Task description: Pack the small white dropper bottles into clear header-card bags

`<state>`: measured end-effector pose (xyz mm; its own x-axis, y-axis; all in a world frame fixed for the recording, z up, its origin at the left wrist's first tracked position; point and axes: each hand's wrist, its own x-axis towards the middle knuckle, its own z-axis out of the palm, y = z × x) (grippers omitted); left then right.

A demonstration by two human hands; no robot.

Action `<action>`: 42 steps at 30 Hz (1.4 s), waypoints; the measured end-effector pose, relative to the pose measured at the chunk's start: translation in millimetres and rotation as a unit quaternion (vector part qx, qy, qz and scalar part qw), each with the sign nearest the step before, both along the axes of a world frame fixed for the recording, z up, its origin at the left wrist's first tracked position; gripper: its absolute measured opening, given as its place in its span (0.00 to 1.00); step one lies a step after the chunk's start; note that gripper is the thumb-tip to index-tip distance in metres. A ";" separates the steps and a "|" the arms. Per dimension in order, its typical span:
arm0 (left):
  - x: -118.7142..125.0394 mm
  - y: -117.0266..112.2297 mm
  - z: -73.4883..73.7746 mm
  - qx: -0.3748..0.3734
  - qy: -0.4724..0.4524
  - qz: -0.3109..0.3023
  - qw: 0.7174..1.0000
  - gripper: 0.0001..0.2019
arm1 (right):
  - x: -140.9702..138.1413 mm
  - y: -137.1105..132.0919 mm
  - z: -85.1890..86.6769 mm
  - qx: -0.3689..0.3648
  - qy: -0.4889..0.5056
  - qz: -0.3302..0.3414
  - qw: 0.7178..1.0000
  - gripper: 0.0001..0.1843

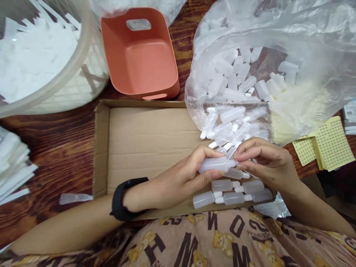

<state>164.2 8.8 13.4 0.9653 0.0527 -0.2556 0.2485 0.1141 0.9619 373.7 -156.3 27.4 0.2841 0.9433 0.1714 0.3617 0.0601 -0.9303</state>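
a small home packing station is seen here, not a factory line: a dark wooden table is crowded with a clear plastic bag of small white bottles, a cardboard tray, an orange plastic bin and yellow label sheets. teddy-bear-print homewear is worn at the table.
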 end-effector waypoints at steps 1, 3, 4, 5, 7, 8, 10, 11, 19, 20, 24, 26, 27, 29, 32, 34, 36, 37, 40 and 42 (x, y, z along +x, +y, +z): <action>-0.5 -0.7 -1.4 0.011 -0.008 0.000 1.000 0.18 | -0.3 0.4 -2.3 0.006 -0.006 0.000 1.000 0.08; -1.6 -2.7 -5.0 0.036 -0.027 0.004 0.999 0.18 | -3.8 -0.2 -7.6 0.009 -0.006 -0.006 1.000 0.08; -2.3 -3.7 -6.8 0.050 -0.038 0.007 0.998 0.17 | -6.6 -1.1 -10.4 0.010 0.002 -0.009 1.000 0.08; -2.9 -4.5 -8.3 0.065 -0.048 0.009 0.997 0.17 | -9.7 -2.2 -12.8 0.014 0.013 -0.012 1.000 0.08; -3.5 -5.0 -9.3 0.097 -0.067 0.008 0.993 0.18 | -14.1 -4.1 -15.4 0.023 0.026 -0.014 0.999 0.07; -3.2 -4.6 -8.6 0.111 -0.069 0.004 0.991 0.19 | -14.0 -4.4 -15.1 0.023 0.020 -0.009 0.999 0.07; -1.1 -2.2 -4.6 0.128 -0.048 -0.012 0.990 0.20 | -5.6 -2.5 -11.1 0.006 -0.020 0.035 0.999 0.06; 0.7 -0.3 -1.8 0.133 -0.031 -0.019 0.990 0.20 | 3.6 0.3 -7.8 -0.004 -0.052 0.069 0.996 0.05; 13.8 22.0 13.2 0.042 0.072 0.064 0.994 0.23 | 142.0 64.1 -2.7 -0.110 -0.446 0.004 0.888 0.13; 14.1 24.3 13.0 0.017 0.071 0.079 0.994 0.23 | 154.0 73.1 -6.6 -0.137 -0.465 0.019 0.875 0.14; 13.5 29.7 11.0 -0.050 0.086 0.103 0.990 0.22 | 173.7 98.5 -22.4 -0.211 -0.455 0.065 0.863 0.18; 12.7 30.2 9.6 -0.053 0.106 0.112 0.987 0.22 | 173.5 104.2 -28.3 -0.226 -0.437 0.064 0.868 0.20; 12.0 29.9 8.7 -0.051 0.115 0.118 0.985 0.22 | 172.8 105.7 -30.5 -0.232 -0.429 0.058 0.871 0.21; 9.7 28.6 7.2 -0.054 0.127 0.121 0.983 0.21 | 171.2 106.1 -32.6 -0.239 -0.417 0.034 0.876 0.21; 4.1 25.8 7.6 -0.067 0.117 0.113 0.984 0.19 | 164.4 99.4 -25.8 -0.196 -0.427 -0.030 0.882 0.22; -0.3 23.6 10.6 -0.070 0.097 0.116 0.986 0.18 | 150.8 88.1 -13.9 -0.125 -0.430 -0.058 0.892 0.19; -4.2 20.2 15.4 -0.074 0.078 0.125 0.986 0.17 | 126.5 71.0 0.6 -0.050 -0.414 -0.043 0.908 0.14; -5.8 17.7 18.0 -0.075 0.069 0.130 0.986 0.16 | 110.9 60.7 7.4 -0.016 -0.400 -0.019 0.916 0.13; -9.4 6.7 25.0 -0.067 0.048 0.134 0.988 0.14 | 59.6 28.6 21.3 0.032 -0.342 0.067 0.937 0.19; -11.8 -3.2 28.0 -0.057 0.049 0.131 0.989 0.15 | 30.2 10.8 24.3 0.037 -0.292 0.093 0.951 0.24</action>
<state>152.4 5.6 41.4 0.8924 0.2632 -0.3664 0.2879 0.2930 0.9118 403.9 -145.6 51.6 -0.0508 0.9475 0.3158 0.7928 0.2305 -0.5641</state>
